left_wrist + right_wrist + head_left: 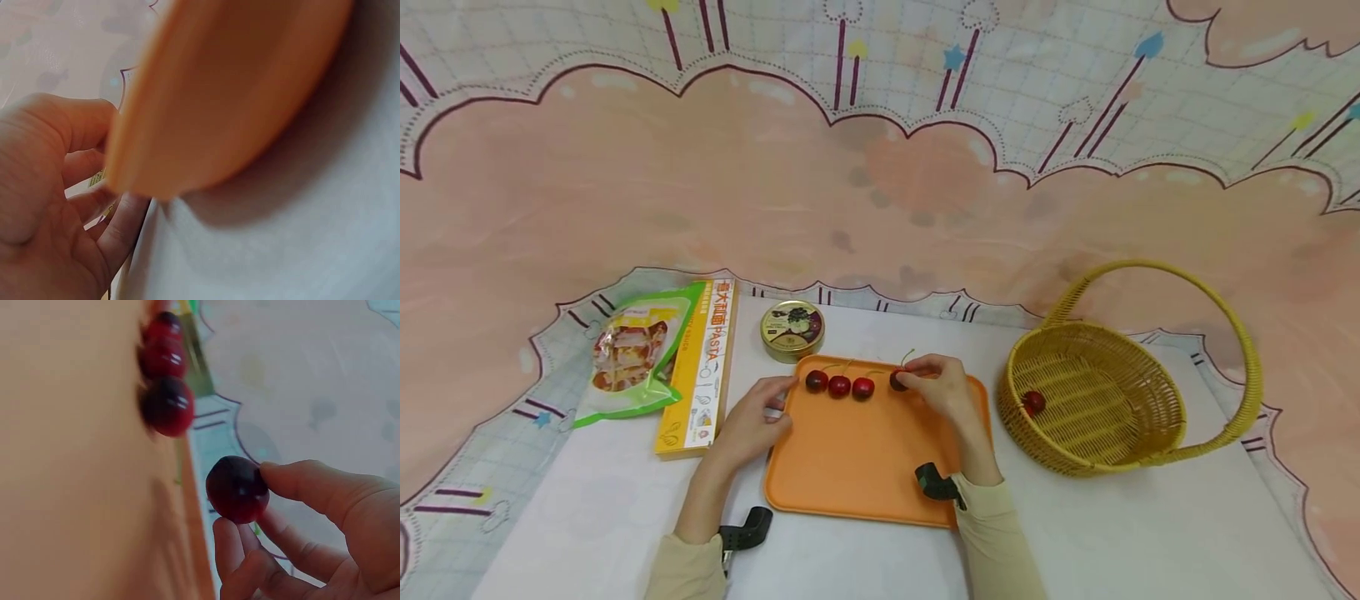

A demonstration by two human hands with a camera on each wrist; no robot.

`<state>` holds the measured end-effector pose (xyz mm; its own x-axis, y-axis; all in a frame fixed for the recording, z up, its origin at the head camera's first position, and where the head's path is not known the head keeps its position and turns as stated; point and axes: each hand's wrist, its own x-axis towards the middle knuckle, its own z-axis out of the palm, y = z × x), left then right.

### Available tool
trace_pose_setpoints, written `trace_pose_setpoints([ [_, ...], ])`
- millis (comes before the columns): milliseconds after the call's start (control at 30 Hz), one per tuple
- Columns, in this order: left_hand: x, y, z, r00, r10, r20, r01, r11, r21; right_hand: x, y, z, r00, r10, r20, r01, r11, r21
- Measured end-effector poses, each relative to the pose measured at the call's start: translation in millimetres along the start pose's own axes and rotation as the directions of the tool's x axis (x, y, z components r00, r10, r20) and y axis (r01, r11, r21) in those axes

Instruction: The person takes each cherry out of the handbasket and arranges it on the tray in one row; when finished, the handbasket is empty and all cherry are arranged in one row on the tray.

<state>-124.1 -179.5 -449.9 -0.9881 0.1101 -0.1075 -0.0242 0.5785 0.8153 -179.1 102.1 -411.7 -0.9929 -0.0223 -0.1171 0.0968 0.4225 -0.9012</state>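
Observation:
An orange tray lies on the white table with three dark red cherries in a row near its far edge. My right hand pinches a fourth cherry by its fingertips, just above the tray's far right part. My left hand rests at the tray's left rim, fingers curled against the edge. A yellow wicker basket stands to the right with one cherry inside.
A round gold tin sits behind the tray. A yellow pasta box and a green snack bag lie at the left. A patterned cloth backdrop rises behind the table.

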Motion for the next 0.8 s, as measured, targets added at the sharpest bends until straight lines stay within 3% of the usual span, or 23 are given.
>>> trace_pose_setpoints([
  [567, -0.1, -0.6, 1.7, 1.0, -0.019, -0.006, 0.019, 1.0, -0.007, 0.0, 7, 23, 0.995, -0.023, 0.093, 0.025, 1.0, -0.019],
  [800, -0.1, 0.3, 1.3, 1.0, -0.025, -0.002, 0.025, 1.0, -0.01, 1.2, 9, 17, 0.997, -0.042, 0.069, 0.044, 0.999, -0.03],
])
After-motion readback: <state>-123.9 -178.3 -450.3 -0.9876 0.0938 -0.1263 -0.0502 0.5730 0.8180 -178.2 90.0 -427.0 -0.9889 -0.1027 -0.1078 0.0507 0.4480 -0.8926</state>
